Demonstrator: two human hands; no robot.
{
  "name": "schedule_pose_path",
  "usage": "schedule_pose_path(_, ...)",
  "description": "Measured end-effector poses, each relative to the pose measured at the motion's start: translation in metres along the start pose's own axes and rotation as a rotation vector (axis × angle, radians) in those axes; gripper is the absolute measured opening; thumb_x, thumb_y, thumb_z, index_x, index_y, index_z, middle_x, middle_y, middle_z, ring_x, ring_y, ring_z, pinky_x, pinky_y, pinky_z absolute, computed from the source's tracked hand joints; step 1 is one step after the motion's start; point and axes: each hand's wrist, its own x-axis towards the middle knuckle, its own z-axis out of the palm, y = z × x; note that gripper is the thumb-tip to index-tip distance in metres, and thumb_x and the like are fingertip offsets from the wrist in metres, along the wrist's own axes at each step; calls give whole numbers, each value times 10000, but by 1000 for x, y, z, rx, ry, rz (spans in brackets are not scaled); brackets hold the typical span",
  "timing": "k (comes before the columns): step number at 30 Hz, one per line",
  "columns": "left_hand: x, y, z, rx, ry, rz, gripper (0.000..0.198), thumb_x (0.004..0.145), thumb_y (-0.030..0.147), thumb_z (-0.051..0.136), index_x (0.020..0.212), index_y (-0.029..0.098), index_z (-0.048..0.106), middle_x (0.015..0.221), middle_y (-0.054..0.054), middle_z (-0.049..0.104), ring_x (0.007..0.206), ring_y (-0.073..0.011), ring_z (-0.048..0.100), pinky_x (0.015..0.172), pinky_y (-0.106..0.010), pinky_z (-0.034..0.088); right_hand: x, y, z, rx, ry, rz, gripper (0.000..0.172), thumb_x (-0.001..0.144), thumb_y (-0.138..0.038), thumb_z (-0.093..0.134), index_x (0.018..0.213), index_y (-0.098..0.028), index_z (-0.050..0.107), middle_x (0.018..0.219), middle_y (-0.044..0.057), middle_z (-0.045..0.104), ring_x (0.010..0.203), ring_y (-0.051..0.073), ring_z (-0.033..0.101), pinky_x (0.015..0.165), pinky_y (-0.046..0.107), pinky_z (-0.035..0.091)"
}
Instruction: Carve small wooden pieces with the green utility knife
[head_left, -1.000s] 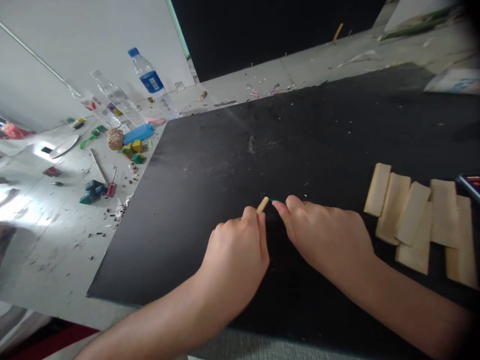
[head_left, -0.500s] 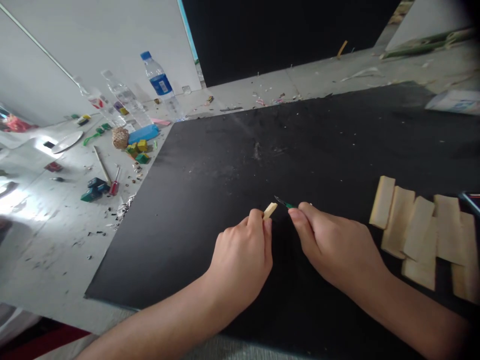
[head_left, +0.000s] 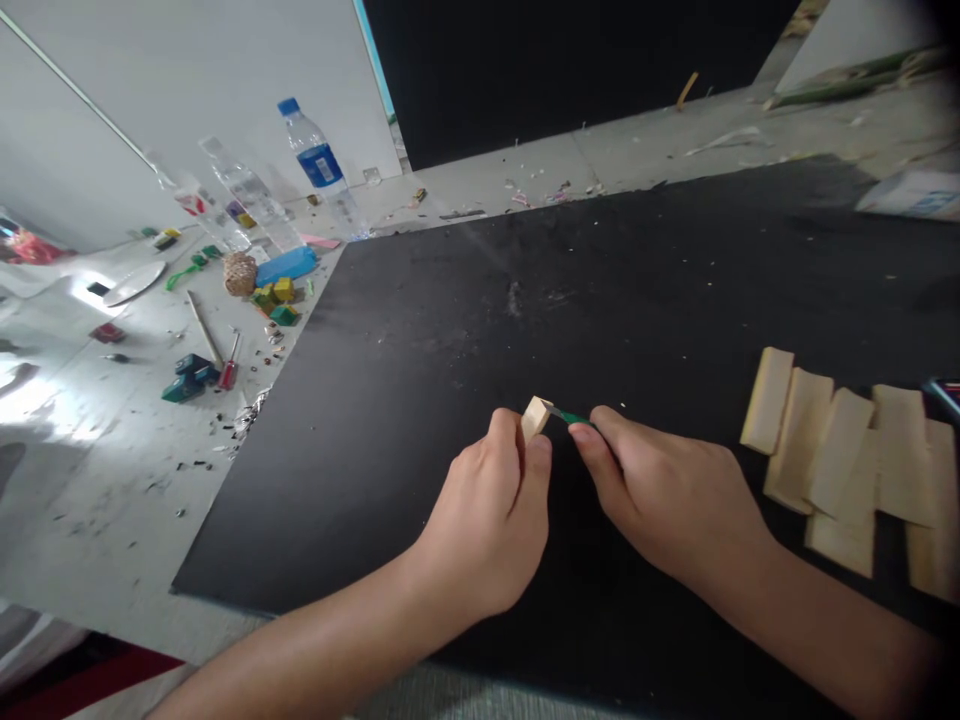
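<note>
In the middle of the head view, my left hand (head_left: 499, 510) grips a short pale strip of wood or bamboo (head_left: 535, 415), whose end sticks out above the thumb. My right hand (head_left: 652, 480) is closed around a small knife with a green handle (head_left: 576, 418). The blade's tip meets the right side of the strip's end. Most of the strip and the rear of the knife are hidden inside my fingers. Both hands are over the black board (head_left: 420, 400).
Several flat pale slats (head_left: 840, 455) lie at the right. Beyond the board's left edge are a red screwdriver (head_left: 229, 365), coloured blocks (head_left: 279, 293) and a blue-capped bottle (head_left: 319, 160). A white packet (head_left: 911, 195) lies at the far right.
My left hand has turned the strip so that a broader face shows. The knife has moved slightly left, from just apart to touching the strip's end.
</note>
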Motion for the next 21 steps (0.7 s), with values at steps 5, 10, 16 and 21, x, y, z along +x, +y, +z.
schedule_pose_path(5,0,-1,1,-10,-11,-38,327,1102,395,320,826,233,387,675,58,448,590,-120,408,577,-315,279,1,-1,3,-51,1,-30,458,1090,-449,332,759,-186,506,554,-22,550,433,132,544,440,235,174)
schedule_pose_path(10,2,-6,2,24,-19,-71,358,1102,393,315,796,228,400,663,54,448,595,-124,418,581,-320,281,-1,-4,5,-159,-24,-14,467,1086,-449,342,719,-196,482,520,-16,529,400,140,511,449,249,121)
schedule_pose_path(16,-5,-1,-6,70,-65,-160,416,1095,447,335,753,223,409,642,49,466,585,-118,418,567,-311,304,1,-10,3,-274,-91,-17,468,1081,-461,340,711,-210,479,484,-10,500,380,158,507,455,265,82)
schedule_pose_path(21,-20,13,-14,58,-19,-174,423,1068,567,349,828,234,450,697,47,478,595,-105,400,542,-265,326,4,-13,5,-302,-174,91,487,1073,-479,304,700,-221,482,478,23,515,403,195,533,463,299,92)
